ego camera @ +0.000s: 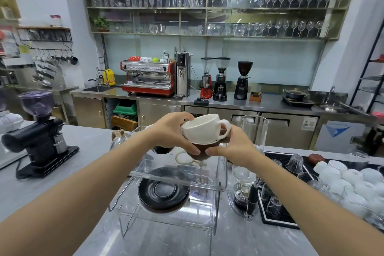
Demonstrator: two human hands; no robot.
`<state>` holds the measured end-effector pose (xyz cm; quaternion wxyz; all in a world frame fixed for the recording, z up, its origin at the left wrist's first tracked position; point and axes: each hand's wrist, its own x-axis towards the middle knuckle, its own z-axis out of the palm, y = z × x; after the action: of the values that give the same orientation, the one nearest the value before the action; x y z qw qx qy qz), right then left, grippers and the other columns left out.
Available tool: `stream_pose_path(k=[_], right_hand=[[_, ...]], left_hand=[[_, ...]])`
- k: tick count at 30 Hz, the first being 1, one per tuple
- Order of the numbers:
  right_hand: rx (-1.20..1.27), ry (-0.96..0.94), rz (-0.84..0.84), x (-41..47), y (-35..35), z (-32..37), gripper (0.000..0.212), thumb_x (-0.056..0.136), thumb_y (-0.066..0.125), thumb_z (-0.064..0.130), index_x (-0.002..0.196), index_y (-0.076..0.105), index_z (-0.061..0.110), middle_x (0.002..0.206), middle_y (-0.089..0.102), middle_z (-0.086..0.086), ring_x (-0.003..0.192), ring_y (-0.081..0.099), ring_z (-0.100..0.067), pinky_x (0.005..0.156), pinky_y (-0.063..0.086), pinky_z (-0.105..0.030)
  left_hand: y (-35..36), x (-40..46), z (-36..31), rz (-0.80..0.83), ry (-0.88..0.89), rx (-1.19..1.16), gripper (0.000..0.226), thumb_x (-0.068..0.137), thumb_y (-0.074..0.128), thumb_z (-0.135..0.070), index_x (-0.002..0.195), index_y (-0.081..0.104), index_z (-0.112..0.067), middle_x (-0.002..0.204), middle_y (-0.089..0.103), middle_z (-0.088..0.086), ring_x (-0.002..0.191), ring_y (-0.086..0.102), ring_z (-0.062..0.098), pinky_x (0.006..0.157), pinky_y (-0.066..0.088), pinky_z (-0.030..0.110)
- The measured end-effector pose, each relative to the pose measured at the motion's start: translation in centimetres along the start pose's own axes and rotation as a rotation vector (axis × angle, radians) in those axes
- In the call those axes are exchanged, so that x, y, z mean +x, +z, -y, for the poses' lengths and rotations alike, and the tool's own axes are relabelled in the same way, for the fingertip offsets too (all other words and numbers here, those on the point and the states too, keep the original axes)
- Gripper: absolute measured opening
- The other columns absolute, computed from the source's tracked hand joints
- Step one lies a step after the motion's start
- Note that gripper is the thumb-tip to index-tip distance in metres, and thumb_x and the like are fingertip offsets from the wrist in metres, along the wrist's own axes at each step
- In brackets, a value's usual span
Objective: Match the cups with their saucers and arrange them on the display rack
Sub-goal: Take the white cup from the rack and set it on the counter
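Both hands up over the clear acrylic two-tier display rack (pixel 220 174) on the grey marble bench (pixel 87 151). Left hand (pixel 172 131) grips the white ceramic cup (pixel 201 128), tilted and nested in the dark brown cup (pixel 200 150); right hand (pixel 234 144) grips the brown one. Black round saucer (pixel 163 190) sits near-left on the rack. Suggest: lift the white cup straight out, hold the brown steady, then seat the brown centred in the saucer's well.

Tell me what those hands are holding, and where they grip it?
A white ceramic cup nested in a dark brown cup: left hand and right hand clasp the stack's sides.
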<state>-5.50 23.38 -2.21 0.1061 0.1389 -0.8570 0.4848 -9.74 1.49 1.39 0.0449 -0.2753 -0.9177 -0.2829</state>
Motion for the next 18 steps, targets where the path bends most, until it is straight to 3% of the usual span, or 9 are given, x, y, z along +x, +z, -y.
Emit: stream_pose_path(k=[3,6,8,11,18], right_hand=[[0.013,-0.016,-0.008,-0.1,-0.6,0.6,0.06,0.061,0.091,0.008,0.113,0.063,0.018,0.105,0.072,-0.003,0.1,0.069,-0.023,0.09,0.058,-0.041],[0.027,-0.042,-0.02,-0.5,-1.4,1.4,0.059,0.062,0.091,0.006,0.113,0.063,0.017,0.104,0.073,-0.002,0.1,0.069,-0.02,0.083,0.059,-0.028],[0.032,-0.053,-0.034,-1.0,-2.2,1.9,0.06,0.062,0.091,0.006,0.114,0.063,0.017,0.104,0.073,-0.001,0.1,0.069,-0.019,0.083,0.058,-0.026],[0.046,-0.07,-0.045,-1.4,-3.7,2.5,0.062,0.062,0.091,0.005,0.115,0.063,0.017,0.106,0.073,-0.002,0.101,0.069,-0.019,0.087,0.058,-0.032],[0.018,-0.095,-0.074,-3.7,-8.2,3.4,0.057,0.063,0.09,0.003,0.11,0.064,0.021,0.102,0.074,-0.001,0.096,0.07,-0.015,0.083,0.057,-0.026]], left_hand=[[-0.5,-0.2,-0.7,-0.03,0.03,-0.01,0.089,0.054,0.096,-0.043,0.131,0.056,-0.024,0.121,0.063,-0.009,0.113,0.058,0.013,0.092,0.051,0.027],[-0.9,-0.3,-1.8,-0.067,0.066,-0.028,0.084,0.056,0.097,-0.037,0.129,0.058,-0.023,0.118,0.063,-0.009,0.11,0.057,0.011,0.087,0.049,0.022],[-1.1,-0.4,-2.7,-0.091,0.088,-0.041,0.082,0.054,0.097,-0.037,0.126,0.061,-0.024,0.114,0.064,-0.012,0.106,0.059,0.008,0.085,0.049,0.021],[-1.4,-0.5,-4.1,-0.11,0.112,-0.091,0.079,0.052,0.098,-0.036,0.122,0.065,-0.022,0.11,0.068,-0.01,0.105,0.062,0.008,0.09,0.057,0.032],[-0.4,0.0,-8.4,-0.143,0.169,-0.177,0.073,0.051,0.098,-0.032,0.116,0.07,-0.016,0.109,0.072,-0.002,0.105,0.066,0.015,0.092,0.059,0.043]])
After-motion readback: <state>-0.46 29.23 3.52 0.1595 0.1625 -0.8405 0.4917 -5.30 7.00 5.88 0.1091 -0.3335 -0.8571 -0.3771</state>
